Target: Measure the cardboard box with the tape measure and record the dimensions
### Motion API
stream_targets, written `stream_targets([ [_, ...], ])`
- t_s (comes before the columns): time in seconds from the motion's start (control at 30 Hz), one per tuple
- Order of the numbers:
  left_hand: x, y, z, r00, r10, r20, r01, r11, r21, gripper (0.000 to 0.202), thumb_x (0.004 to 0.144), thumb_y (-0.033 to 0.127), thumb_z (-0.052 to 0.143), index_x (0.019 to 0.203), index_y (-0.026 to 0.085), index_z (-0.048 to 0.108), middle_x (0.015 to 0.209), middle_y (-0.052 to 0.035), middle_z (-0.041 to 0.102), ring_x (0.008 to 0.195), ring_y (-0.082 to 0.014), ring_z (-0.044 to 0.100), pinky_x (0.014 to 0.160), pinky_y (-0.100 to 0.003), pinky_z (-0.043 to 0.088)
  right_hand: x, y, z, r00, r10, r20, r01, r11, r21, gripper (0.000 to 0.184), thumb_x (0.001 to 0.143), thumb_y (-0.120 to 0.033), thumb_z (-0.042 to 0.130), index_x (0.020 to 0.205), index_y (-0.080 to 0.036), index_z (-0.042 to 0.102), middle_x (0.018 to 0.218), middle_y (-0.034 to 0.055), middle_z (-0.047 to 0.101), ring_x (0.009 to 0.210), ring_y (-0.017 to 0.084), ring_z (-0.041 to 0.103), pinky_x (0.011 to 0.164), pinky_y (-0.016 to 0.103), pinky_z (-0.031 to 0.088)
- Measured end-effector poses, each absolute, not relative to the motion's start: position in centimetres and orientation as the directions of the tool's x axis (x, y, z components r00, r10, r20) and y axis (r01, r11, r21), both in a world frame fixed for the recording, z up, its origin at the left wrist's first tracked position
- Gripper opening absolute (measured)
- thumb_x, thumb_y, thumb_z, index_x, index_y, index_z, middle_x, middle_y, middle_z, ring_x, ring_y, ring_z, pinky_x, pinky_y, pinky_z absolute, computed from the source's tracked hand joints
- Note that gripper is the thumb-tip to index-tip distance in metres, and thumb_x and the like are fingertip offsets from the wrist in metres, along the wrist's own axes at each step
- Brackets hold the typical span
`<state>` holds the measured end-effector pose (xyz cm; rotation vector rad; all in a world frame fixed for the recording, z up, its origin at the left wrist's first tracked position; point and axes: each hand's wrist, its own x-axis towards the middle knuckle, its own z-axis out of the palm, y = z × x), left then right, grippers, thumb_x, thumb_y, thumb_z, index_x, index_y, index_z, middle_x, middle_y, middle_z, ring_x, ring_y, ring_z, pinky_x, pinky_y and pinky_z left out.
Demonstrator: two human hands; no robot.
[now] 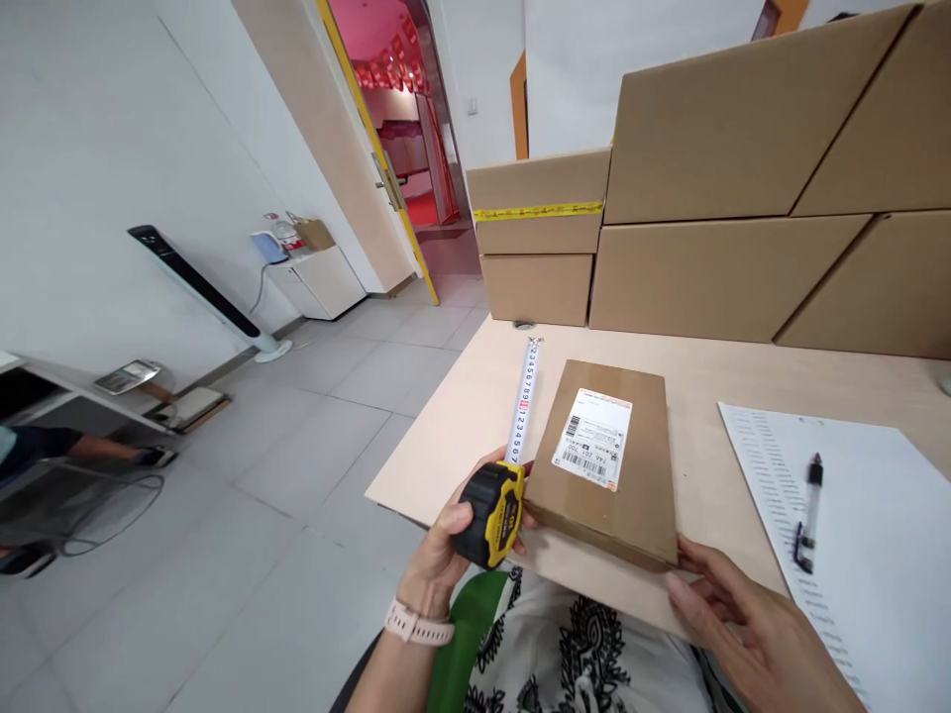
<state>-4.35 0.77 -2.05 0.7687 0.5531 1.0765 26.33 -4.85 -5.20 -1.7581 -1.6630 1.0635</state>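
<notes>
My left hand (446, 540) is closed round a yellow and black tape measure (491, 512). Its white blade (524, 396) runs out along the left side of a small flat cardboard parcel (605, 495) with a white shipping label (592, 438). The parcel lies near the front edge of the light wooden table (461, 416). My right hand (743, 619) rests at the parcel's near right corner, fingers stretched out and touching the table edge, holding nothing.
Large cardboard boxes (713, 198) are stacked along the back of the table, one with yellow tape (539, 210). A printed sheet (854, 525) with a pen (808, 510) on it lies at the right. Tiled floor, a tower fan (200, 292) and an open doorway lie left.
</notes>
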Motion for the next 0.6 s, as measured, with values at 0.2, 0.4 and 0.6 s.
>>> stream_targets([
  [0.2,-5.0,-1.9,-3.6,0.403,0.915,0.034,-0.613,0.242,0.752,0.088,0.065,0.046,0.074,0.143,0.024,0.040,0.140,-0.0148,0.046,0.095,-0.0309,0.061,0.069,-0.041,0.055,25.1,-8.0,-7.5,0.076,0.996,-0.035,0.556,-0.072,-0.828,0.060,0.080,-0.056,0.062,0.133,-0.030,0.051,0.091,0.0061,0.076,0.078,0.026,0.074,0.068,0.035,0.063],
  [0.4,-5.1,-3.9,-2.4,0.467,0.879,0.095,-0.632,0.257,0.731,0.095,0.062,0.051,0.074,0.145,0.025,0.036,0.152,-0.0167,0.033,0.096,-0.0293,0.061,0.069,-0.039,0.055,22.9,-9.5,-7.9,-0.025,0.945,0.326,0.821,0.206,-0.532,0.077,0.091,-0.045,0.053,0.156,-0.027,0.014,0.120,0.0138,0.068,0.091,0.030,0.073,0.052,0.033,0.062],
  [0.6,-4.5,-3.7,-1.7,0.459,0.883,0.097,-0.610,0.234,0.757,0.095,0.060,0.049,0.075,0.143,0.023,0.038,0.151,-0.0165,0.033,0.095,-0.0300,0.061,0.068,-0.038,0.055,22.2,-8.5,-7.5,-0.158,0.770,0.618,0.878,0.396,-0.269,0.067,0.095,-0.027,0.051,0.155,-0.023,0.021,0.115,0.0147,0.067,0.093,0.029,0.070,0.063,0.038,0.061],
])
